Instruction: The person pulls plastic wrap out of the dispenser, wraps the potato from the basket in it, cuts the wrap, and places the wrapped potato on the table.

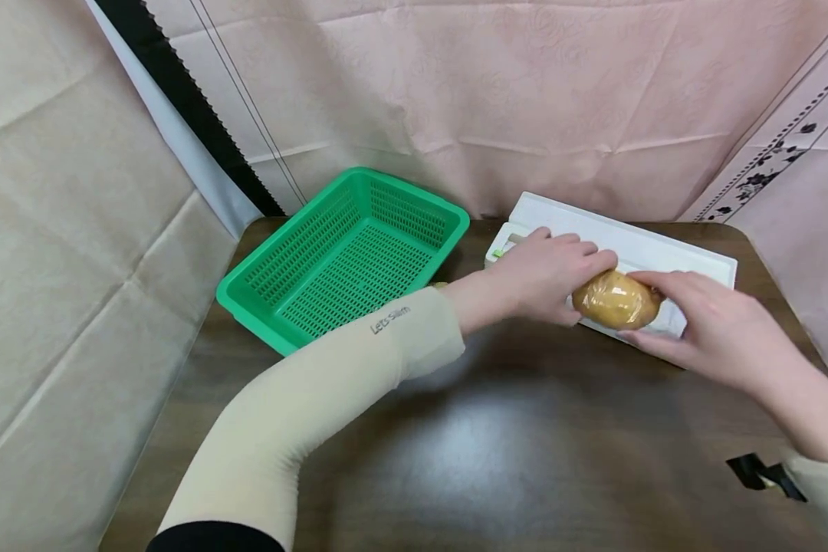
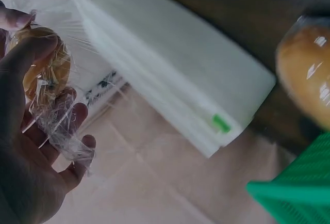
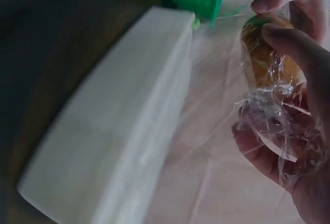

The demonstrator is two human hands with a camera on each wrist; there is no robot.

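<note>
Both hands hold a potato point(image 1: 614, 303) wrapped in clear cling film, in front of a white cling film dispenser box point(image 1: 704, 264). My left hand point(image 1: 548, 272) grips its left side, and my right hand point(image 1: 724, 326) grips its right side with thumb and fingers. In the left wrist view, crumpled cling film point(image 2: 64, 131) bunches against the left fingers below the potato. Loose film point(image 3: 278, 115) also gathers at the right palm in the right wrist view. The hands hide part of the box.
A green plastic basket point(image 1: 248, 295) stands left of the box on the brown wooden table point(image 1: 497, 452). Another film-wrapped potato point(image 2: 309, 74) lies between basket and box, mostly hidden by the left forearm in the head view. Pale cloth point(image 1: 524, 100) hangs behind.
</note>
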